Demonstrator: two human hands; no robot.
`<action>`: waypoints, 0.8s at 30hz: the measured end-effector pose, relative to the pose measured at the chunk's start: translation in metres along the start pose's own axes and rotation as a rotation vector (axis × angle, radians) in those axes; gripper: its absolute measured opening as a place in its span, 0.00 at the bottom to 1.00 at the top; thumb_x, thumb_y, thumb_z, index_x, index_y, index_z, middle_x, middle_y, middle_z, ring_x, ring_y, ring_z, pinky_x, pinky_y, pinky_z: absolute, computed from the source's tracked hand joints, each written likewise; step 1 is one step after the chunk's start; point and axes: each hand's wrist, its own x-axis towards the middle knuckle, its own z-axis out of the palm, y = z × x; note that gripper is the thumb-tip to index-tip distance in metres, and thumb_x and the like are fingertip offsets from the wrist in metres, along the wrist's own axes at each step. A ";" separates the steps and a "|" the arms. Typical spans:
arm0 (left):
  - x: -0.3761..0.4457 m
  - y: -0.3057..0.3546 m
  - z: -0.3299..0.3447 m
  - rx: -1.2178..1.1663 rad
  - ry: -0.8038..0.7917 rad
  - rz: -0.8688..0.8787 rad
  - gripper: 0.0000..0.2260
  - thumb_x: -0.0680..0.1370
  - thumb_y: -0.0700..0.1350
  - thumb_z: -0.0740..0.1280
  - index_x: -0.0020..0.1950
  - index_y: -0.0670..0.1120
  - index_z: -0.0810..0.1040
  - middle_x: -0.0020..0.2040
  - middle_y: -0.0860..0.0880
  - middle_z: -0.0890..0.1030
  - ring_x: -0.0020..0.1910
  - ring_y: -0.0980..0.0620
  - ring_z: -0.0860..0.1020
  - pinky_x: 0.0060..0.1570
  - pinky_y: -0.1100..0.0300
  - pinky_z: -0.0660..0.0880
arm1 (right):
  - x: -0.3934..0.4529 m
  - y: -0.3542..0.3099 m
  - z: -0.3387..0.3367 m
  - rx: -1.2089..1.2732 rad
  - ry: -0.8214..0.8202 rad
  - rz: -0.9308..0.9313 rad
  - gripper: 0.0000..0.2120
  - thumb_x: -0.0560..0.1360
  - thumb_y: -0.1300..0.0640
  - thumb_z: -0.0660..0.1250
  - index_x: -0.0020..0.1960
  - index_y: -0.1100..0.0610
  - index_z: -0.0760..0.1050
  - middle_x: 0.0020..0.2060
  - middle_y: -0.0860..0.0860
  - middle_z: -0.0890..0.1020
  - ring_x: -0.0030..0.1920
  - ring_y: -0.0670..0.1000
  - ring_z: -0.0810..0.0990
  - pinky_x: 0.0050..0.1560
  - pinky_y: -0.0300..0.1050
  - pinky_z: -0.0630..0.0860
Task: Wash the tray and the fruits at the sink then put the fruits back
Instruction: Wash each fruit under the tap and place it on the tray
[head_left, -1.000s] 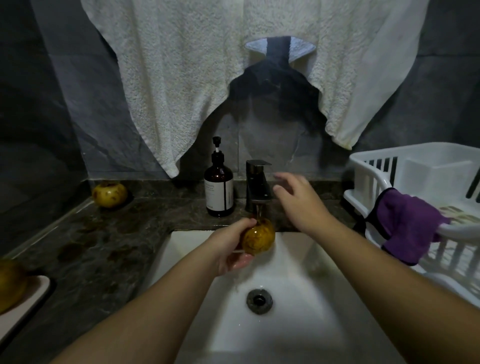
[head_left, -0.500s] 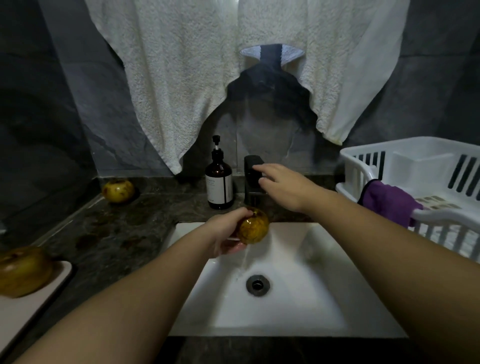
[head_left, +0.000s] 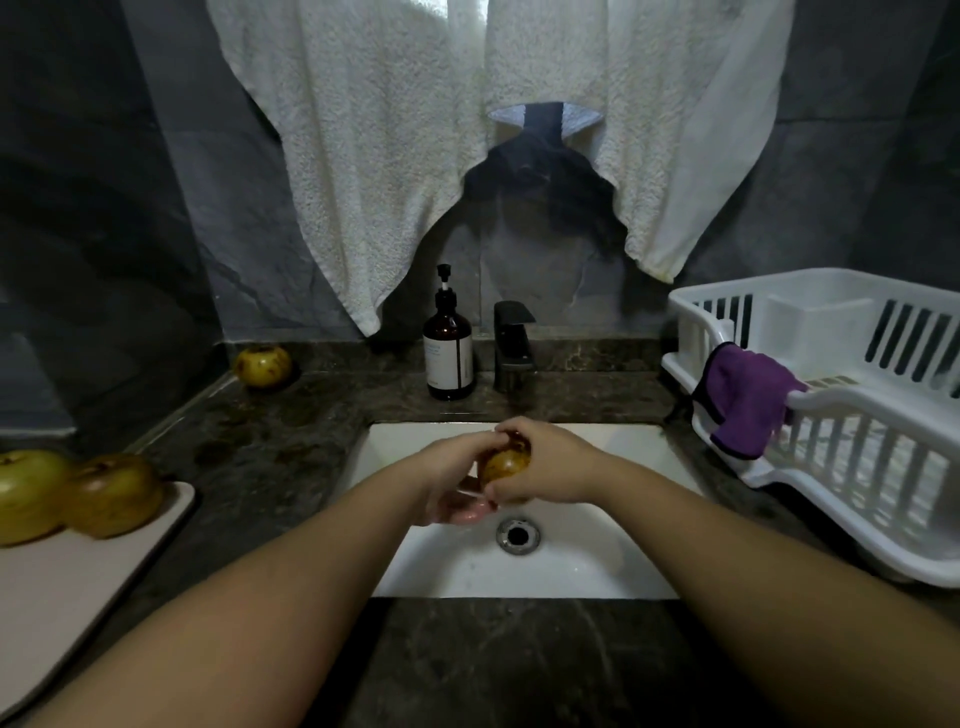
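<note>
Yellow-brown and speckled, a fruit (head_left: 503, 462) is cupped between the person's left hand (head_left: 453, 480) and right hand (head_left: 550, 465), both curled around it over the white sink (head_left: 597, 566), just near of the faucet (head_left: 511, 345) (apparently for rubbing it clean). Two more fruits (head_left: 72, 493) sit on the tray (head_left: 78, 582) at near left. Another fruit (head_left: 262, 365) waits on the counter's far left, probably set apart for washing.

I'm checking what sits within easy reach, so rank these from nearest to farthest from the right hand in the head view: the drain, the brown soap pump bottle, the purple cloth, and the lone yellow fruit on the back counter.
From the right hand:
1. Round metal drain, just below, in the basin.
2. Brown soap pump bottle, behind, slightly left.
3. Purple cloth, right, draped over the white rack.
4. Lone yellow spotted fruit, far left, back counter.
</note>
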 end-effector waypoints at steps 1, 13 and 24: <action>-0.004 0.003 -0.005 0.026 -0.004 0.020 0.26 0.78 0.66 0.69 0.67 0.49 0.77 0.56 0.42 0.83 0.48 0.46 0.83 0.44 0.56 0.80 | 0.001 -0.003 -0.006 -0.021 0.031 0.004 0.45 0.62 0.37 0.79 0.74 0.42 0.66 0.64 0.47 0.74 0.57 0.48 0.76 0.56 0.46 0.78; -0.011 0.000 -0.026 0.290 0.169 0.250 0.22 0.81 0.62 0.67 0.71 0.52 0.74 0.61 0.52 0.80 0.57 0.51 0.79 0.60 0.48 0.78 | -0.024 0.002 -0.009 -0.056 0.263 0.118 0.41 0.61 0.34 0.74 0.71 0.39 0.65 0.60 0.47 0.68 0.54 0.50 0.75 0.51 0.46 0.78; 0.001 -0.003 -0.023 0.343 0.191 0.339 0.13 0.81 0.55 0.69 0.64 0.53 0.79 0.57 0.53 0.81 0.55 0.52 0.81 0.50 0.55 0.79 | -0.007 -0.004 -0.010 -0.004 0.264 0.157 0.41 0.64 0.40 0.76 0.73 0.42 0.65 0.62 0.49 0.68 0.56 0.53 0.74 0.52 0.48 0.79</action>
